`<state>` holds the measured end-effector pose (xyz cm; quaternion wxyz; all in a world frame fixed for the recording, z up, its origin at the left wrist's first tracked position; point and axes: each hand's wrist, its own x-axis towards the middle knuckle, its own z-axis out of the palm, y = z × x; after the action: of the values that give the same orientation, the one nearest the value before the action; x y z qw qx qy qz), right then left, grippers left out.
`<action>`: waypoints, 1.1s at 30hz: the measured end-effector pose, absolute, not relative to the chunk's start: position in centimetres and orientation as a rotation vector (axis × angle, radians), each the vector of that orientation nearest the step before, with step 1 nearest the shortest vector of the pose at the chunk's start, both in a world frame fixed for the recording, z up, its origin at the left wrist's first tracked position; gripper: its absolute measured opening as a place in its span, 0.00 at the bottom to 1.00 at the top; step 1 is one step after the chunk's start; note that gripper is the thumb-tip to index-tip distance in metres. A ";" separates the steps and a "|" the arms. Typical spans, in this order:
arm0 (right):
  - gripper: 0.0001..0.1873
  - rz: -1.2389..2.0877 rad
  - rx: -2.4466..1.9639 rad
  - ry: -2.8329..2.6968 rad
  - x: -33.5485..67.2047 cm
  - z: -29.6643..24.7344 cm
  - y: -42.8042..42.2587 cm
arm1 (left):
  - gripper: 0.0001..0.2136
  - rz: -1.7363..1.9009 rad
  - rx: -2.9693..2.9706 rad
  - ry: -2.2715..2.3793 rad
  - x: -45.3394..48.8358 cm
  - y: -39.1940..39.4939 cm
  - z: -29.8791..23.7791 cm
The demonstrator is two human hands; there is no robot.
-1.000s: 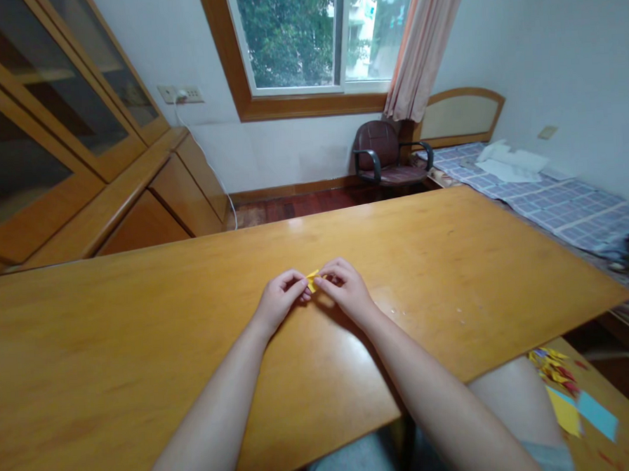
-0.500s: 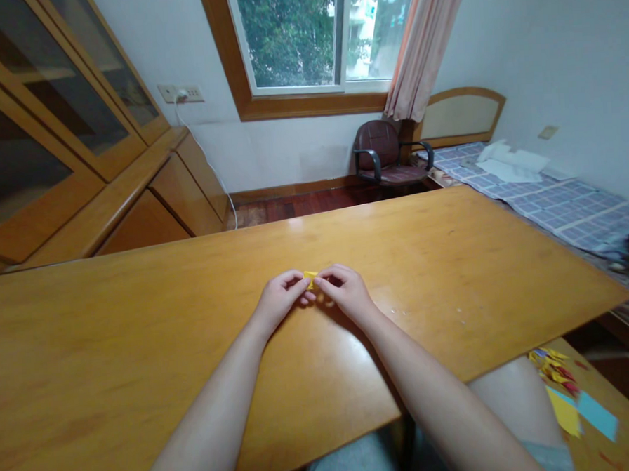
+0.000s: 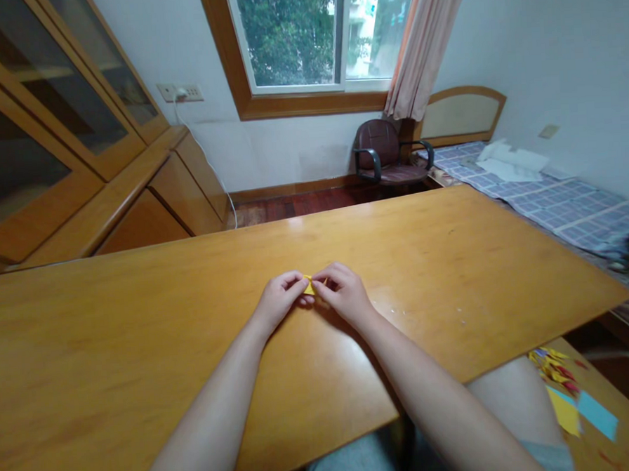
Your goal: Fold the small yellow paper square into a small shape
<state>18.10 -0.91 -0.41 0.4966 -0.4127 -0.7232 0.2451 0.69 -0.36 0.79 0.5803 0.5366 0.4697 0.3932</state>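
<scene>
A small folded piece of yellow paper (image 3: pixel 309 287) is pinched between both my hands just above the wooden table (image 3: pixel 140 322). My left hand (image 3: pixel 278 302) grips its left side with curled fingers. My right hand (image 3: pixel 343 294) grips its right side, thumb and forefinger pressed together. Most of the paper is hidden by my fingers.
A lower wooden surface at the bottom right carries blue (image 3: pixel 597 415) and yellow paper sheets (image 3: pixel 564 411) and several small folded paper pieces (image 3: pixel 553 368). A dark office chair (image 3: pixel 381 155) stands under the window. A bed (image 3: pixel 566 201) lies to the right, cabinets (image 3: pixel 67 143) to the left.
The yellow paper has turned slightly between my fingertips, and less of it shows now. Both hands have stayed in the same spot on the table.
</scene>
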 end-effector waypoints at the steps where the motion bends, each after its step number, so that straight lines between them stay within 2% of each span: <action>1: 0.04 0.587 -0.996 -1.755 18.1 -0.4 -0.9 | 0.15 0.919 1.258 1.102 0.7 -0.4 0.8; 33: 0.09 0.508 -0.933 -1.791 18.2 -0.6 -1.2 | 0.14 0.902 1.251 1.110 0.5 -0.1 0.8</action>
<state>18.17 -1.15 -0.56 0.5052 -0.3868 -0.7421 0.2106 0.46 -0.07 0.76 0.5815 0.5356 0.4752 0.3862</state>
